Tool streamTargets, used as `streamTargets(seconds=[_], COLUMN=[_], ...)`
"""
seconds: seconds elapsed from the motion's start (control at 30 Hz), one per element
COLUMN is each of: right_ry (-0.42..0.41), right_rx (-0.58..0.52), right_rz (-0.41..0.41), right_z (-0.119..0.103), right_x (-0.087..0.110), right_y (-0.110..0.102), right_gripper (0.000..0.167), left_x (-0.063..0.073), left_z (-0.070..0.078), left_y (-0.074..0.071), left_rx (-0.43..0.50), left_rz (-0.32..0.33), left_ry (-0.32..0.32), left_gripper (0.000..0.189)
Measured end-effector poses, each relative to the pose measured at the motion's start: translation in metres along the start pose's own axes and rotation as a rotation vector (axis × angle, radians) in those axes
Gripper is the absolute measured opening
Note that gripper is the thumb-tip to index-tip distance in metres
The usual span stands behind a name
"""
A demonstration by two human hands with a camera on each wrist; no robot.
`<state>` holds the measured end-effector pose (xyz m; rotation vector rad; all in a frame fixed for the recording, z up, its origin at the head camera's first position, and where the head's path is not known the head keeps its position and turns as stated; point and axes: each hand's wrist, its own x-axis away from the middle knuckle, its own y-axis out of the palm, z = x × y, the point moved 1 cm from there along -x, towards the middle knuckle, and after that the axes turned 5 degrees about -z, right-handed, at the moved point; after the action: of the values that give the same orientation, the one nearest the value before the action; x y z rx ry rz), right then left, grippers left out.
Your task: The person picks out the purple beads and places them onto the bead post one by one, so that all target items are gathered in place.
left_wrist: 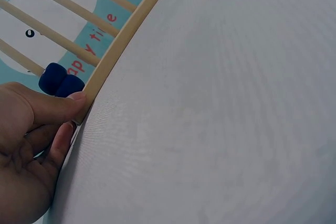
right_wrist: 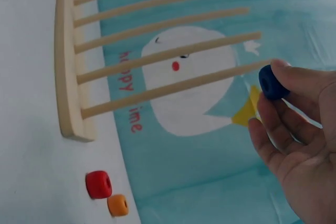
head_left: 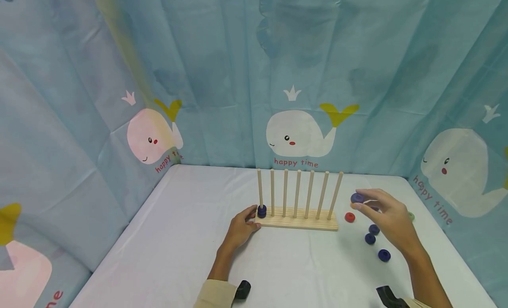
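Observation:
A wooden peg rack (head_left: 297, 223) with a row of several upright pegs stands on the white-covered table. Two dark blue beads (head_left: 262, 211) are stacked at the bottom of its leftmost peg. My left hand (head_left: 239, 228) grips the left end of the rack's base, the thumb on its front edge in the left wrist view. Off the rack's right end, my right hand (head_left: 390, 217) pinches a blue bead (right_wrist: 272, 82) between thumb and fingertips. That bead is held above the table, and its hole shows in the right wrist view. The other pegs carry no beads.
Right of the rack lie a red bead (head_left: 349, 217), loose blue beads (head_left: 384, 255) and a green bead (head_left: 411, 216) partly behind my right hand. An orange bead (right_wrist: 118, 205) sits beside the red one. A blue whale-print curtain (head_left: 222, 136) surrounds the table.

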<state>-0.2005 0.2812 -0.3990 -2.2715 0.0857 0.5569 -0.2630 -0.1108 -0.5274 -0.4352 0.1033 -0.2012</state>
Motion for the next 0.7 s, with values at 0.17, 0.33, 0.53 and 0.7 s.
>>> streamTargets(seconds=[0.17, 0.33, 0.53, 0.7], right_ry=[-0.052, -0.096, -0.135, -0.183], right_rx=[-0.016, -0.024, -0.049, -0.082], right_rz=[0.021, 0.046, 0.057, 0.045], right_z=[-0.013, -0.023, -0.036, -0.047], right_x=[-0.005, -0.01, -0.018, -0.027], right_y=[0.001, 0.004, 0.008, 0.011], right_gripper=[0.04, 0.038, 0.037, 0.038], left_x=[0.001, 0.001, 0.001, 0.0], left_z=[0.001, 0.002, 0.001, 0.0], left_y=[0.0, -0.001, -0.001, 0.0], left_rx=[0.006, 0.005, 0.012, 0.008], left_rz=[-0.001, -0.005, 0.001, -0.001], left_ry=[0.0, 0.004, 0.021, 0.013], left_gripper=[0.062, 0.062, 0.062, 0.062])
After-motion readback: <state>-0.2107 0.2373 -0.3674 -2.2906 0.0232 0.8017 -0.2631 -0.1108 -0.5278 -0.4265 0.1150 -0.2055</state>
